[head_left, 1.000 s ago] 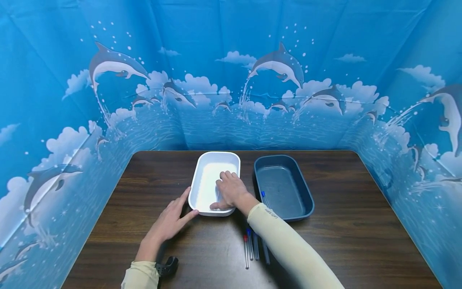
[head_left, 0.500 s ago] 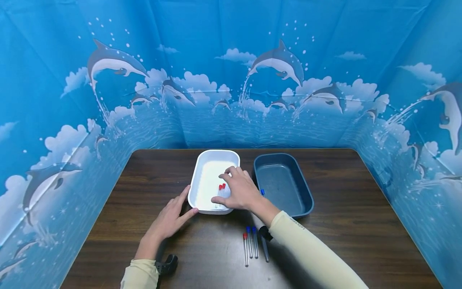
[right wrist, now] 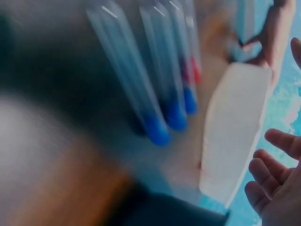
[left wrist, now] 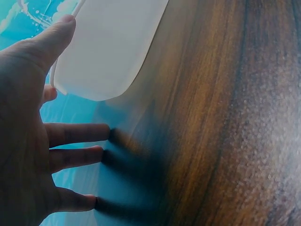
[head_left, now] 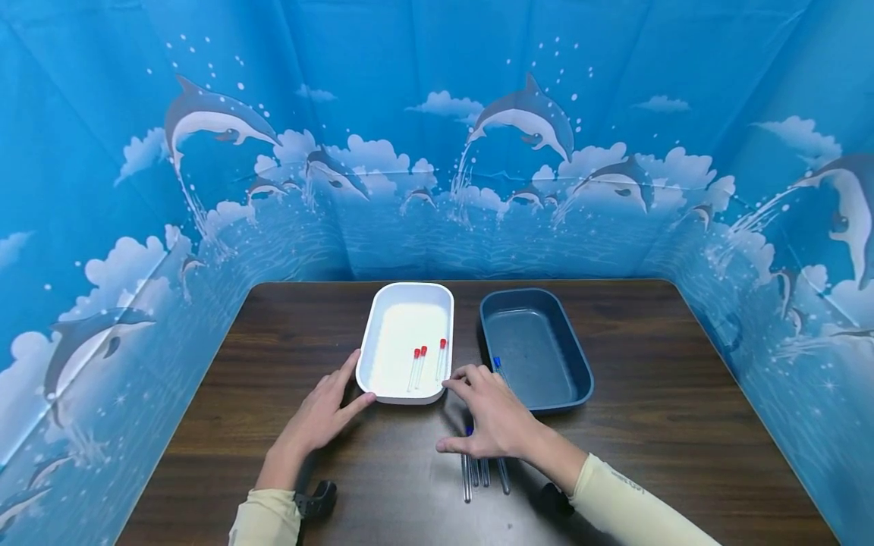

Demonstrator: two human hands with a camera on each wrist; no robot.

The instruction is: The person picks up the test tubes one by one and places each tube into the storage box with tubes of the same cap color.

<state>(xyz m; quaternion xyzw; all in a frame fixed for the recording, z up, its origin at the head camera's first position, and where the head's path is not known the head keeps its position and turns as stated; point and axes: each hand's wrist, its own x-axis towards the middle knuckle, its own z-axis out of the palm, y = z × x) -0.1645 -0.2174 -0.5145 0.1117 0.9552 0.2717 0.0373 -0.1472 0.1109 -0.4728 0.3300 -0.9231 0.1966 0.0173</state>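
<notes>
A white tray [head_left: 403,318] stands left of centre on the table, with three clear test tubes [head_left: 422,367] with red caps lying in it. My left hand [head_left: 317,425] rests at its near left corner, fingers spread, thumb against the rim. My right hand [head_left: 501,415] hovers over a group of capped tubes [head_left: 476,474] on the table, thumb and fingers apart, nothing between them. In the right wrist view, blue caps [right wrist: 157,135] and one red cap [right wrist: 193,70] show on the table tubes. From above, the right hand hides most of these caps.
A dark blue tray [head_left: 580,356] stands right of the white one. In its near left corner lies a tube with a blue cap [head_left: 498,362]. A dolphin-print curtain [head_left: 437,227] surrounds the brown wooden table [head_left: 655,379].
My right hand has let go of a red-capped tube in the white tray and moved back and right, over the tubes on the table. My left hand has stayed in place.
</notes>
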